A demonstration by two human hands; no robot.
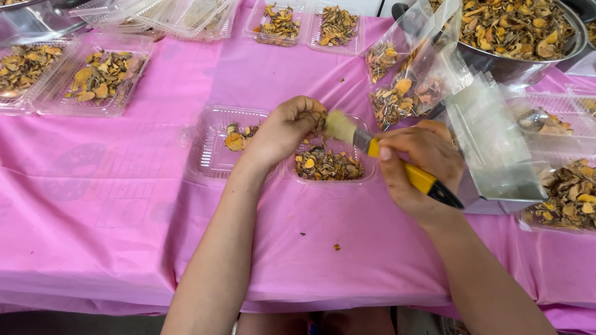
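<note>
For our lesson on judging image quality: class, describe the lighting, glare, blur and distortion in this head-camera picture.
Head view: soft, even light with faint shadows on the pink plastic tablecloth; glare on the clear plastic trays and the metal bowl; slight blur on the yellow-handled brush in the right hand; wide-angle curving at the edges.

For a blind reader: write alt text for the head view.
A right hand holds a yellow-handled brush against a dried piece pinched in the left hand, above an open clear tray of dried orange-brown slices on a pink tablecloth.
</note>
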